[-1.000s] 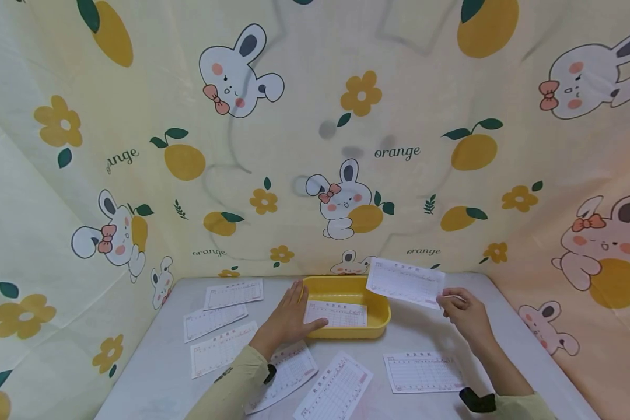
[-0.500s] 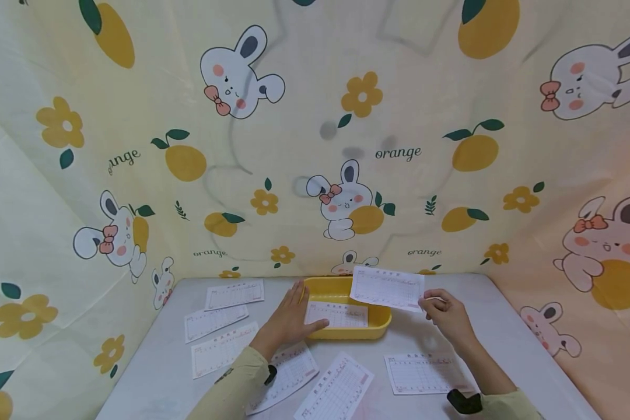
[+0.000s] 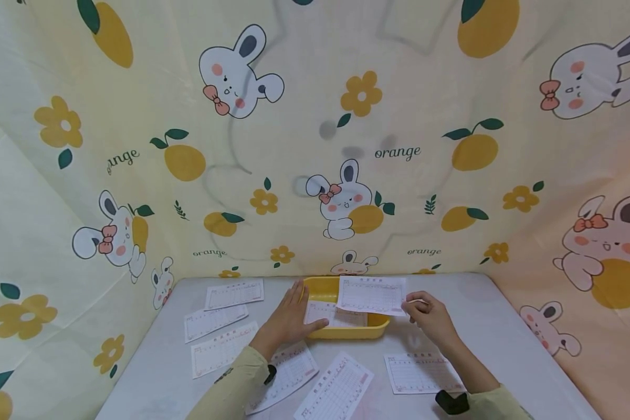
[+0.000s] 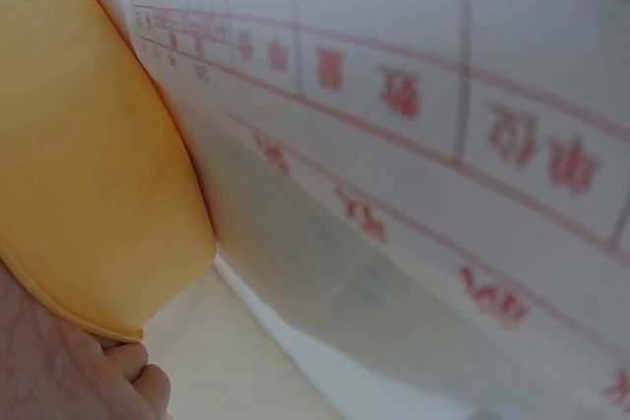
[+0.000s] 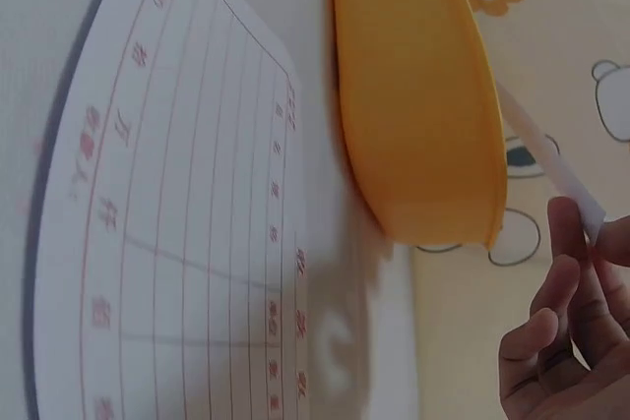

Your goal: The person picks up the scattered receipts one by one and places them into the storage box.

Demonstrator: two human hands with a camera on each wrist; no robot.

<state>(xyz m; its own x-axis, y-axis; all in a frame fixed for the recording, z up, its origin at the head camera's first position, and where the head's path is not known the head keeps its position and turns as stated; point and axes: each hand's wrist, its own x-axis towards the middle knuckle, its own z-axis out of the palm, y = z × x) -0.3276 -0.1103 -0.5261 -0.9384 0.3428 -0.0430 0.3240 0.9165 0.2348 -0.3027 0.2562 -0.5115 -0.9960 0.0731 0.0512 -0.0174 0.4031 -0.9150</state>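
A yellow plastic tray [image 3: 346, 333] stands at the back middle of the table, with a printed form [image 3: 322, 312] lying inside it. My left hand [image 3: 289, 321] rests on the tray's left edge, fingers extended and thumb reaching over the front rim. Between thumb and fingers, my right hand [image 3: 427, 315] pinches the right end of another printed form [image 3: 371, 294], a white slip with a ruled grid. That slip hangs over the tray's right part and covers some of the form inside. In the right wrist view the pinched slip [image 5: 551, 159] shows edge-on beside the yellow tray [image 5: 423, 95].
Several more forms lie on the white table [image 3: 152, 350]. Three are at the left, including one form [image 3: 233, 294] at the back. Others lie in front: a form [image 3: 336, 388] set at a slant and a form [image 3: 420, 373] below my right hand. A patterned curtain [image 3: 294, 146] encloses the table.
My right hand has moved left and slightly down, carrying the pinched form from the tray's right side to over the tray. My left hand has stayed at the tray's left edge.
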